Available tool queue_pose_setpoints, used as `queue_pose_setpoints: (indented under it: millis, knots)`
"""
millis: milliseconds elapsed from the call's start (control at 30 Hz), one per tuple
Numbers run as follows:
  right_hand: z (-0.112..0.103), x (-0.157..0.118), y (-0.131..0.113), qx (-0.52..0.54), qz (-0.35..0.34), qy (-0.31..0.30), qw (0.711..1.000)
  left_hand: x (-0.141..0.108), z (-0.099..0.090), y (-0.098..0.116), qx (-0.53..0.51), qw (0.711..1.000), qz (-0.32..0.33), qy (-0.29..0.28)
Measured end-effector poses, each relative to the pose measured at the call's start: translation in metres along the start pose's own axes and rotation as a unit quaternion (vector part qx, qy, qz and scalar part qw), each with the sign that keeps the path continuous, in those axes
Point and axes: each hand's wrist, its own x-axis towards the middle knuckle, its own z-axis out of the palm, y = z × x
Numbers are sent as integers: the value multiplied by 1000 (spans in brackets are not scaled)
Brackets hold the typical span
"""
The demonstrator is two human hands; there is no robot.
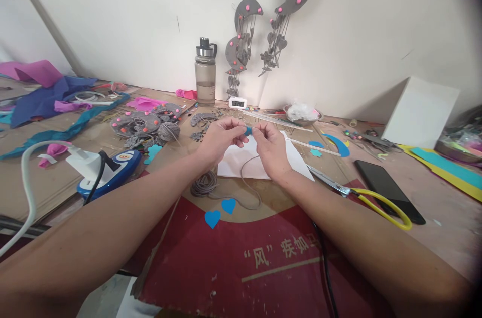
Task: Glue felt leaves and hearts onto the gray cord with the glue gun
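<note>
Both my hands meet above a white paper sheet (241, 165). My left hand (225, 140) pinches one end of a small blue piece (248, 131), and my right hand (271, 150) pinches its other end. Fingers cover much of the piece. A grey yarn (259, 197) runs from near my right hand down to a coiled bundle (204, 183) on the cardboard. Two blue paper hearts, one (228, 205) slightly above the other (213, 218), lie below the bundle.
Yellow-handled scissors (348, 190) and a black phone (389, 190) lie to the right. A bottle (205, 80) and small clock (237, 103) stand by the wall. Grey moon ornaments (143, 122) and a blue power strip (109, 177) are at left.
</note>
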Motion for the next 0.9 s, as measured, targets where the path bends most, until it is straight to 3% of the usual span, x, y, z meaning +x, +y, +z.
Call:
queue_pose_setpoints:
  millis: [467,700,900]
  knots:
    - [0,-1,2,-18,-13,-8,1000,-2,2,5,99,995,8,-4]
    - [0,-2,1,-37,-21,-20,999,-1,0,7,86,996,-16,-12]
    - [0,-2,2,-47,-10,-22,999,2,-4,16,158,986,-41,-34]
